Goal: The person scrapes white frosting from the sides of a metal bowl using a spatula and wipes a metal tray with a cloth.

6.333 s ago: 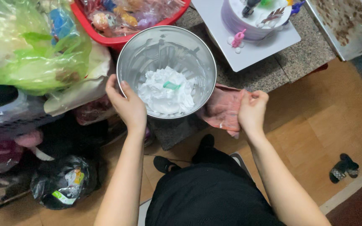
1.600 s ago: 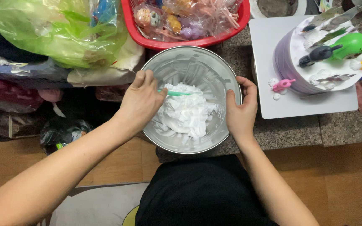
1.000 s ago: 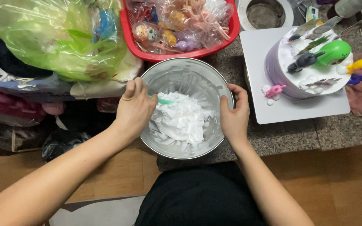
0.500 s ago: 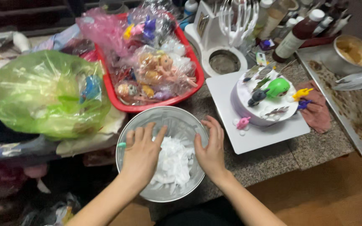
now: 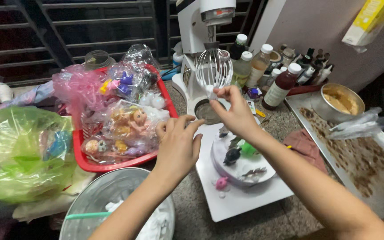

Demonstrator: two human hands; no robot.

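My right hand (image 5: 233, 112) reaches up to the wire whisk (image 5: 213, 66) that hangs from a white stand mixer (image 5: 199, 20). Its thumb and fingertips pinch the whisk's lower wires, where some white cream clings. My left hand (image 5: 178, 144) hovers open with fingers spread, above the counter between the red basket (image 5: 112, 163) and the cake. A steel bowl (image 5: 95, 194) with white cream and a green spatula handle (image 5: 87, 215) sits at the bottom left, below my left forearm.
A round white cake (image 5: 245, 165) with small figures stands on a white board (image 5: 238, 204). Bagged toys fill the red basket. A green plastic bag (image 5: 18, 151) lies left. Bottles (image 5: 284, 85), a pot of batter (image 5: 338, 103), a pink cloth (image 5: 306, 146) and a smeared baking tray (image 5: 361, 160) sit right.
Both hands have left the bowl's rim. The view has lifted from the bowl to the mixer. My right hand has risen to the whisk and my left hand hangs free.
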